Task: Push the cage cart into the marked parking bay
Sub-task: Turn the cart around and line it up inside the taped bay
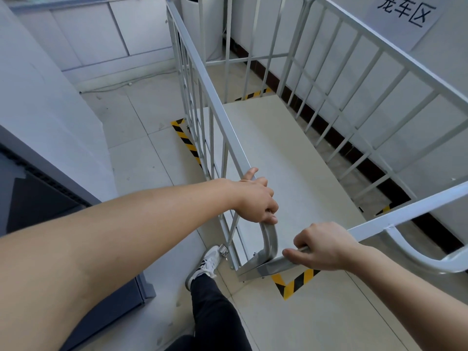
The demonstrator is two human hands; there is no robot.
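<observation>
Left hand [255,198] clenched around the cage cart [236,150] side-panel top rail, just before the near bend. Right hand [326,247] wrapped on the near end rail, thumb along it. Cart filled centre and right of frame, alongside the wall; its near right corner was cut off by the frame edge. Yellow-black tape [186,140] of the parking bay showed only in pieces: left of cart, far end, bottom-centre corner. Rest hidden under the deck. Wheels not visible. Paper sign [405,19] upper right clipped at top. White shoe [206,263] just beside the near corner.
</observation>
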